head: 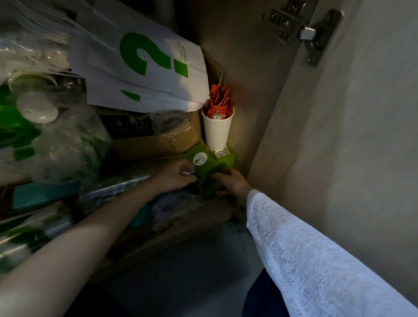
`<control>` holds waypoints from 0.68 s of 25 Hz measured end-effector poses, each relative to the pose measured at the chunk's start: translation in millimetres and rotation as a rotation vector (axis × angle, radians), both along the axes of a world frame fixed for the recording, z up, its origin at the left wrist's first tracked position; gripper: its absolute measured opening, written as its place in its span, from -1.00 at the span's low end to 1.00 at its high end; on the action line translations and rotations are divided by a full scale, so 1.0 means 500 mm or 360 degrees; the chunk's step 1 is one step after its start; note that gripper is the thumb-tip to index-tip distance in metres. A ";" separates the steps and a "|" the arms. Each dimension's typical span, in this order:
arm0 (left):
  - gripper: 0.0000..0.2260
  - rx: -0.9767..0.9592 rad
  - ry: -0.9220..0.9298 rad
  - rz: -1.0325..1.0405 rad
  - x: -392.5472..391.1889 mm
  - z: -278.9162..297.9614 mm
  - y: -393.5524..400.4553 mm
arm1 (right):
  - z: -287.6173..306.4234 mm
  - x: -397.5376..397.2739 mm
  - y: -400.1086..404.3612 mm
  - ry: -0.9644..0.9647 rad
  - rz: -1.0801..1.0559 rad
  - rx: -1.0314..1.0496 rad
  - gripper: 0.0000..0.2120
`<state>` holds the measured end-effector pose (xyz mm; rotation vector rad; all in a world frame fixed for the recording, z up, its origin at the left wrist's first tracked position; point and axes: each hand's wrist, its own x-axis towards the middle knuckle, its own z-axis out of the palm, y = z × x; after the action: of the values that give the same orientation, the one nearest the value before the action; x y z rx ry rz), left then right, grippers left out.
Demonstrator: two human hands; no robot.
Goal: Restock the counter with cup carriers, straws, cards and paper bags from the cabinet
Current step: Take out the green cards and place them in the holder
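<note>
Head view, cabinet interior, dim. Stack of green cards (208, 169): at the far right corner of the cabinet, beside the side wall, held from both sides. Left hand (176, 176): fingers curled against the stack's left edge, gripping it. Right hand (231, 183): white knit sleeve (318, 259) on its arm, fingers wrapped round the stack's right edge. White paper cup (216, 132): upright just behind the cards, filled with red sachets (218, 102). White paper bags (140, 69) with green print: lying tilted at far left of the cup. Cardboard box (154, 136): under the bags. Plastic-wrapped lids (37, 107): left. Door hinge (304, 30): far right.
</note>
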<state>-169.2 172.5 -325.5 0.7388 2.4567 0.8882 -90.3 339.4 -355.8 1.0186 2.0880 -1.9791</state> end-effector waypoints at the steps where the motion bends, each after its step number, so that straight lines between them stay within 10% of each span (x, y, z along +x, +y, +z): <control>1: -0.66 0.0002 -0.0019 0.0002 0.000 0.001 0.008 | -0.001 -0.002 0.005 -0.0002 0.0015 0.0018 -0.55; 17: -0.72 0.0047 -0.0191 0.0088 -0.019 0.006 0.003 | -0.015 -0.063 -0.017 0.0076 -0.0319 -0.0136 -0.59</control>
<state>-178.6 173.8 -322.3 0.6115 2.3735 0.9626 -121.7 330.8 -363.0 1.2182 1.9739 -2.1843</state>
